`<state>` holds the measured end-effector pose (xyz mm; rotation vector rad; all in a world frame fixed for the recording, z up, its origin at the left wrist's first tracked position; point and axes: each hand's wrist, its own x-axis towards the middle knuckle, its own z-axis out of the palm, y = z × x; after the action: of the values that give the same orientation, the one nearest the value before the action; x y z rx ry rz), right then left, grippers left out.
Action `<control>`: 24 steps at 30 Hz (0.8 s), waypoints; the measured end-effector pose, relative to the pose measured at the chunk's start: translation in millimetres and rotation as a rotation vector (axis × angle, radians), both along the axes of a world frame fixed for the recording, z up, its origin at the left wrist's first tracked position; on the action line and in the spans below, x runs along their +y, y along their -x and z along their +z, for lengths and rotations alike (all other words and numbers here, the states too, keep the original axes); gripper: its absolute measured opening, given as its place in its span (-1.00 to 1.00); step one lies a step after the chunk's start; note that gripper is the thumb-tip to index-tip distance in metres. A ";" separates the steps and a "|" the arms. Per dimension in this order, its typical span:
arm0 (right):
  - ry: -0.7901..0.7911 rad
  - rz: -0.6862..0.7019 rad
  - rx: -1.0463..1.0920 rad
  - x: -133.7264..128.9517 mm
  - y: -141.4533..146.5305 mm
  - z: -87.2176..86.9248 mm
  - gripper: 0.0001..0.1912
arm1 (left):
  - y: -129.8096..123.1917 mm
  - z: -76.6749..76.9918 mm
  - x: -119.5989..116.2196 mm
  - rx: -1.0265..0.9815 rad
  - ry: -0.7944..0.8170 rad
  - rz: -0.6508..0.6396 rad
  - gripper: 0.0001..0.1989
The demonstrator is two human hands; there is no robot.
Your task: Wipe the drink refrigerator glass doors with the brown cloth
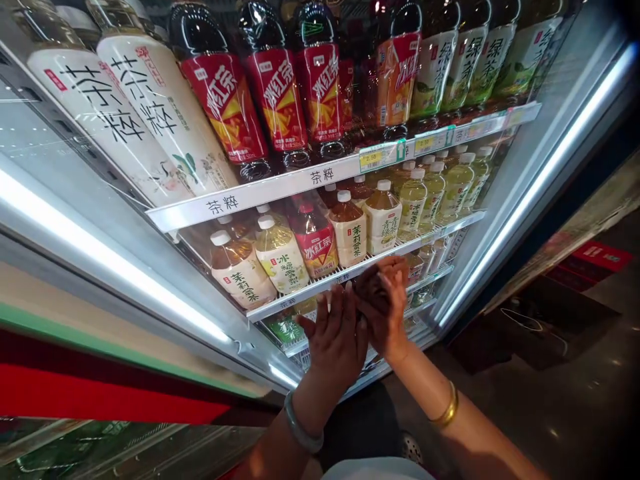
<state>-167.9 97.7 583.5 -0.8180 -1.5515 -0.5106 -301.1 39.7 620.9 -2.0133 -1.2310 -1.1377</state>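
Observation:
My left hand (336, 337), with a grey-green bangle at its wrist, is in front of the lower shelves of a drinks cooler, its back towards me and fingers spread. Close against it on the right, my right hand (390, 303) has its fingers loosely bent and apart, the palm in shadow. A gold bangle (447, 407) circles that wrist. I see nothing held in either hand. Just beyond the fingers runs a white shelf edge (320, 288). On that shelf stand a red-labelled iced tea bottle (316, 247), a jasmine tea bottle (349, 233) and a green tea bottle (384, 223).
Larger bottles (277, 100) fill the upper shelf, with a yellow price tag (375, 159) on its edge. Bright light strips (545, 180) line the cooler's sides. Lower shelves with more bottles are partly behind my hands. Dark floor (565, 413) lies to the right.

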 end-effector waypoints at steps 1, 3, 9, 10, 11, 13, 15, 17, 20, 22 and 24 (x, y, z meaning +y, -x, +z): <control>-0.020 0.008 -0.012 5.8 -5.3 10.0 -0.44 | 3.3 1.4 -1.4 -0.003 0.007 0.008 -0.27; -0.055 0.006 -0.008 17.4 -19.8 26.7 -0.41 | 10.2 3.3 -4.4 -0.003 0.011 0.049 -0.28; 0.069 -0.057 0.132 -1.5 -10.0 0.8 -0.37 | 26.0 1.0 -8.6 0.012 -0.043 0.179 -0.26; 0.094 -0.048 0.102 -9.7 1.1 -8.0 -0.36 | 27.7 0.0 -8.3 0.017 -0.053 0.192 -0.26; 0.094 -0.029 0.058 -16.6 12.2 -14.3 -0.36 | 29.0 -1.1 -7.7 0.026 -0.064 0.202 -0.27; 0.056 0.015 -0.023 -23.0 28.6 -16.0 -0.38 | 30.9 -3.1 -6.6 0.046 -0.071 0.212 -0.29; -0.005 0.038 -0.055 -18.0 31.5 -3.5 -0.40 | 31.8 -4.3 -6.0 0.055 -0.062 0.214 -0.30; -0.038 0.035 -0.056 -6.6 20.7 14.3 -0.45 | 32.2 -4.2 -6.8 0.060 -0.064 0.228 -0.29; -0.020 -0.001 -0.014 4.5 -2.1 25.7 -0.45 | 34.1 -3.8 -10.8 0.058 -0.055 0.242 -0.25; 0.033 -0.032 0.037 0.3 -6.7 15.1 -0.38 | 37.1 -5.4 -14.7 0.048 -0.037 0.247 -0.24; 0.090 -0.046 0.050 -12.2 2.5 -5.1 -0.35 | 41.3 -9.4 -18.5 0.039 -0.031 0.247 -0.23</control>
<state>-170.4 85.5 578.5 -0.9305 -1.5211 -0.4525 -342.4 21.2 611.5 -1.7931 -1.3878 -0.9872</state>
